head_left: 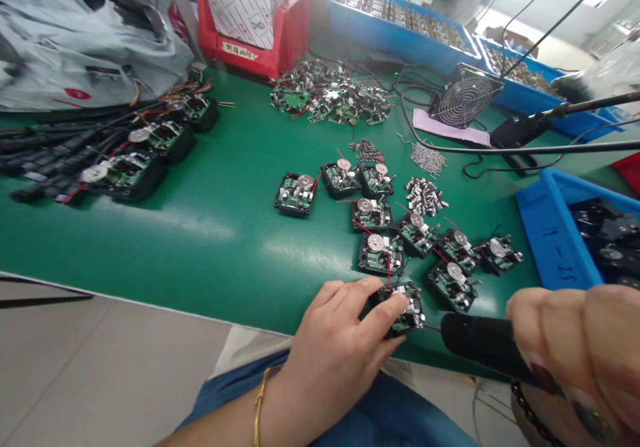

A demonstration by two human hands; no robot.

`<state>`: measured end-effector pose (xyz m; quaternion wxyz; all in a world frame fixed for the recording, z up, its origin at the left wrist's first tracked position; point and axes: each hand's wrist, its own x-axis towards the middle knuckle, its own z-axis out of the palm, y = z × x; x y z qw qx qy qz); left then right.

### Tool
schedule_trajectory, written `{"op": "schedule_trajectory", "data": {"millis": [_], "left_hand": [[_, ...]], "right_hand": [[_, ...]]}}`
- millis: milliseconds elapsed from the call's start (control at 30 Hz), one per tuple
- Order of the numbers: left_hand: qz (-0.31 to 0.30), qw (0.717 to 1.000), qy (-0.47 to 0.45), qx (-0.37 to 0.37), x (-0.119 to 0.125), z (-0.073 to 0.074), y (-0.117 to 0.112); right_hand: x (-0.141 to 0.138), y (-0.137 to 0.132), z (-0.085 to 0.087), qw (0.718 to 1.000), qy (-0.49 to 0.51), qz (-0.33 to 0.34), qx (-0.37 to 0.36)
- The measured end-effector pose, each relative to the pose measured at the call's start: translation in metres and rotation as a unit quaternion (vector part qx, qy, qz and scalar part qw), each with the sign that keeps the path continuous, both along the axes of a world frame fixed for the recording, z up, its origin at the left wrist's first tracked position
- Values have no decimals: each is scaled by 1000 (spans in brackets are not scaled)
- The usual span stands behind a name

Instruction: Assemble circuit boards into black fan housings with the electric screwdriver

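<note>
My left hand (345, 340) grips a square black housing with a green circuit board (411, 310) inside, fingers over its top and thumb side along its near edge. My right hand (580, 347) is wrapped round a screwdriver with a thick black handle (480, 340), held nearly level. Its thin metal shaft reaches the right side of the held housing, by a small metal fitting there; the exact contact is too small to tell. Beyond my hands stand several similar housings (381, 252), each with a round metal disc and a red wire.
Behind them lie piles of small metal fittings (425, 196), screws (429, 159) and circuit boards (335, 97). A blue bin (555, 234) stands at right, a red bin (250, 57) at the back. Cabled housings (127, 174) lie at left. A small fan (465, 97) and cables occupy the back right.
</note>
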<state>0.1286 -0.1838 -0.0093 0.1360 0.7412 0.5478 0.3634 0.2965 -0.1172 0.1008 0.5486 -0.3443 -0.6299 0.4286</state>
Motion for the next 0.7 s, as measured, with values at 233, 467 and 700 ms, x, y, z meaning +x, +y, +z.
{"op": "schedule_trajectory", "data": {"millis": [233, 467, 700], "left_hand": [[-3, 1000, -2, -5, 0, 0, -1], [-9, 1000, -4, -6, -1, -2, -1], [-6, 1000, -7, -4, -1, -1, 0]], "right_hand": [[-25, -5, 10, 997, 4, -79, -26], [-15, -3, 8, 999, 19, 17, -21], [-9, -4, 2, 995, 46, 86, -21]]}}
